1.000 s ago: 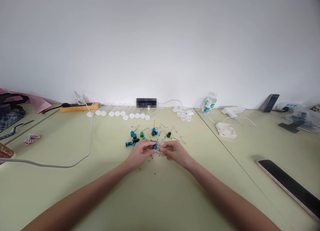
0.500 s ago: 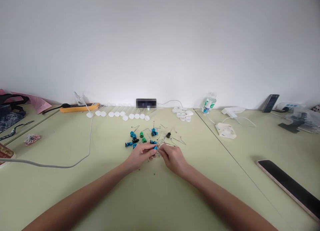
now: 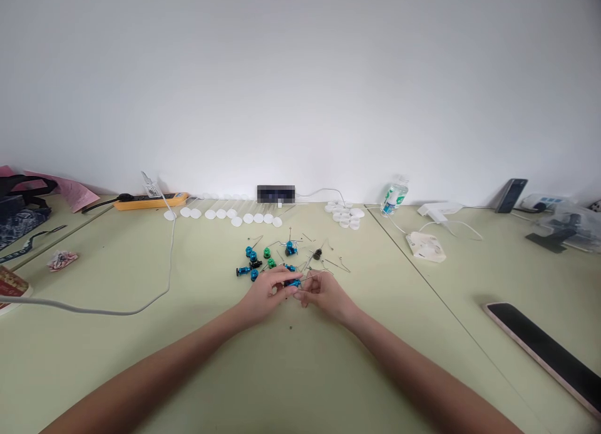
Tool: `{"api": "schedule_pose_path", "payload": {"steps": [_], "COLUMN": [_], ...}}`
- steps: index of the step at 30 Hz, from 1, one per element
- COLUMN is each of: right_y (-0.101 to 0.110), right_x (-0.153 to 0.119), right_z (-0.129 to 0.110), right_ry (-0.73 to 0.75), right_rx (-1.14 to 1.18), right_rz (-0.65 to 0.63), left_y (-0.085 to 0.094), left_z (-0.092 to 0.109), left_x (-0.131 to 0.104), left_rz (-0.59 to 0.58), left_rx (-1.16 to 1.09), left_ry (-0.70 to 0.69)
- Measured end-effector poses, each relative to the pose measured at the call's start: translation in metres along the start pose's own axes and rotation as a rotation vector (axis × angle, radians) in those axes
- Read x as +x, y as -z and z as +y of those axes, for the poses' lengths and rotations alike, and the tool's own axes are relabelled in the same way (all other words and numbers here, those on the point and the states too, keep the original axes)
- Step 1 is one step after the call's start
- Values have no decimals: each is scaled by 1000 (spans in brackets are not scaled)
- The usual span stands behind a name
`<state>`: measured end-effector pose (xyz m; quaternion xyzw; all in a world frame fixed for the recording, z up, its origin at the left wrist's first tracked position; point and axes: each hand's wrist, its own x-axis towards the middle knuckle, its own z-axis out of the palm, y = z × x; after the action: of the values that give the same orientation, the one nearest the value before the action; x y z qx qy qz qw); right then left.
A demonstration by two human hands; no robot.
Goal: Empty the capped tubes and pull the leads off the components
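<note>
The left hand (image 3: 263, 294) pinches a blue part (image 3: 293, 284) over the tabletop (image 3: 291, 384), the right hand (image 3: 328, 296) right at its end, grip impossible to tell, with more coloured parts (image 3: 253, 257) and thin rods (image 3: 338, 265) scattered just beyond!

Blue part and thin rod, held close together

From here I can see the blue part (image 3: 293, 284), shiny and small, lying sideways between the left hand's (image 3: 265, 294) thumb and fingers, just above the tabletop (image 3: 225, 359). The rod (image 3: 308, 277), slim and metallic, slants at the right hand's (image 3: 327, 296) fingers; whether they touch, I can't tell.
</note>
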<state>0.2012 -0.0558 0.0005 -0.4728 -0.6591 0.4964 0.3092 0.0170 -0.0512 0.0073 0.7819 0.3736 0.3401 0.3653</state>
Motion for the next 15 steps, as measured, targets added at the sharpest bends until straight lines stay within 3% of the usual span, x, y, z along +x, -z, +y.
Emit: {"api": "schedule_pose_path", "payload": {"steps": [6, 15], "right_y": [4, 0], "right_x": [-3, 0], "right_z": [-12, -1], "right_ry": [17, -85], "right_rx": [173, 222], "right_rz": [-111, -17], "left_y": [6, 5], "left_z": [6, 7], "left_x": [2, 3], "left_rz": [42, -18], "left_rx": [-89, -100], "left_ry": [52, 42]}}
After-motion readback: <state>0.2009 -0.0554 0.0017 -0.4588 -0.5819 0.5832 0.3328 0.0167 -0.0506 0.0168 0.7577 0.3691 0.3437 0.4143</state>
